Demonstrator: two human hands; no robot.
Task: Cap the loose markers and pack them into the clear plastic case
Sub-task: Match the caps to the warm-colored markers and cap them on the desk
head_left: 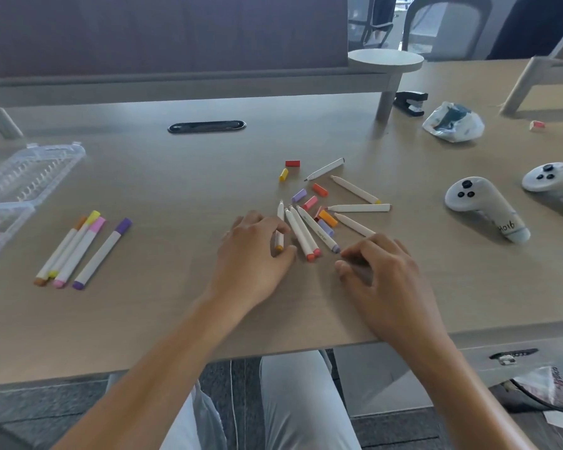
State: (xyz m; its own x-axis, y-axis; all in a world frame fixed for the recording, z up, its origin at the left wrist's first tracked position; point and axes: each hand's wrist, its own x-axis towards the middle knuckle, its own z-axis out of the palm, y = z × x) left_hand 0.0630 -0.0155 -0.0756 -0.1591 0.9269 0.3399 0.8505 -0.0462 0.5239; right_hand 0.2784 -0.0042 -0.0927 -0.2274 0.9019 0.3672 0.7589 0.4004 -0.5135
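On the wooden table (pixel 176 190), perhaps markers (pixel 306 232).

Wooden table (pixel 143 319), light brown top. An oval black cable slot (pixel 206 127) is set into it, far centre. A raised grey shelf (pixel 189 82) runs along the far side on legs, a dark partition panel (pixel 163 30) behind it. A round white disc (pixel 385 60) sits at the shelf's right end. Right of the shelf leg lies a black stapler (pixel 410 103), and beside that a crumpled plastic bag (pixel 454 122) with dark contents. Two white game controllers (pixel 483 207) (pixel 554 184) lie at the right, the nearer one bearing handwriting. A small red-and-white block (pixel 537 125) lies far right. Office chairs (pixel 446 24) stand beyond the table. Grey carpet (pixel 46 407) below.
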